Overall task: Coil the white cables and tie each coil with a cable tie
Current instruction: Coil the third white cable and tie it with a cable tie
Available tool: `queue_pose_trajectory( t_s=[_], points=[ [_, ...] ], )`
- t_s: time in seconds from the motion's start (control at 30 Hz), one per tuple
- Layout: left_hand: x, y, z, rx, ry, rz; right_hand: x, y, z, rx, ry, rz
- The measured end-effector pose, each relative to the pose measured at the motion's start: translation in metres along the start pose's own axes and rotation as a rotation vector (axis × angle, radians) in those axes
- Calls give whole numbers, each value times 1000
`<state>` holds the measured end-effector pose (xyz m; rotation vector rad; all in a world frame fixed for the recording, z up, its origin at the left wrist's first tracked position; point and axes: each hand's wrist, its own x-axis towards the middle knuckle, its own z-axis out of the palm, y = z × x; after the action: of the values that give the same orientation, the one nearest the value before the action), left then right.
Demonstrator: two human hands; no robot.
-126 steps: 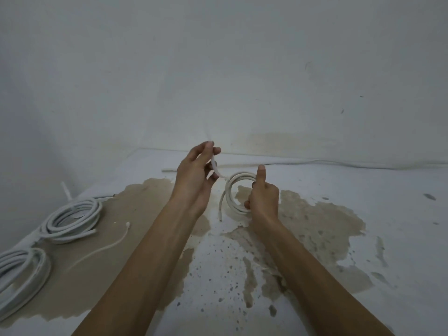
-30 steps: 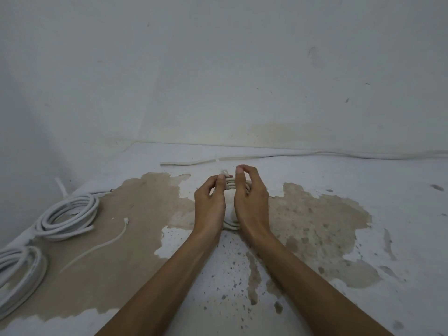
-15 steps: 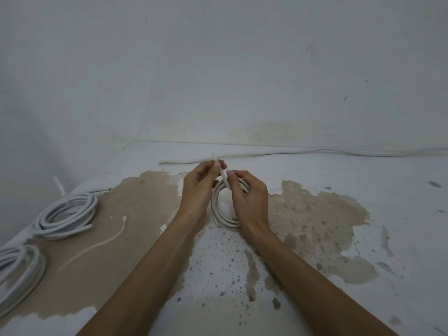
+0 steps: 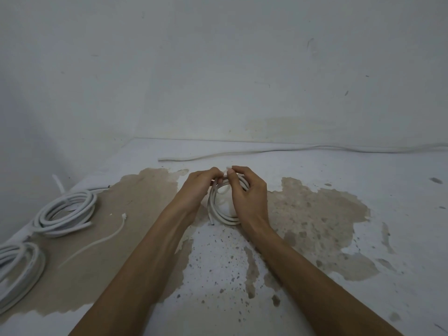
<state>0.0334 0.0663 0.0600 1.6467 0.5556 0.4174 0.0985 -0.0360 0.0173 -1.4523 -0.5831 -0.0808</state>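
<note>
Both hands meet at the top of a small white cable coil (image 4: 221, 209) that stands on edge on the floor (image 4: 315, 275). From the head camera I see my left hand (image 4: 197, 187) with fingers curled in against the coil's upper left, and my right hand (image 4: 248, 194) wrapped over the upper right, thumb and forefinger pinching something small and white at the top; whether it is the cable tie I cannot tell. One cut end of the coil points down at its left. Two more coils, a far coil (image 4: 65, 212) and a near coil (image 4: 18, 267), lie at the left, a loose tie (image 4: 101, 238) beside them. A straight cable (image 4: 278, 150) runs along the wall.
</note>
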Motion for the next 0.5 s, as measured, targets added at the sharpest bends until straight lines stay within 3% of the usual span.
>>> queue_pose_trajectory(
  t_s=[0.5],
  points=[
    [-4,-6,-3,-87,-64,43,-2,1,1,-35,-20,-42]
  ],
)
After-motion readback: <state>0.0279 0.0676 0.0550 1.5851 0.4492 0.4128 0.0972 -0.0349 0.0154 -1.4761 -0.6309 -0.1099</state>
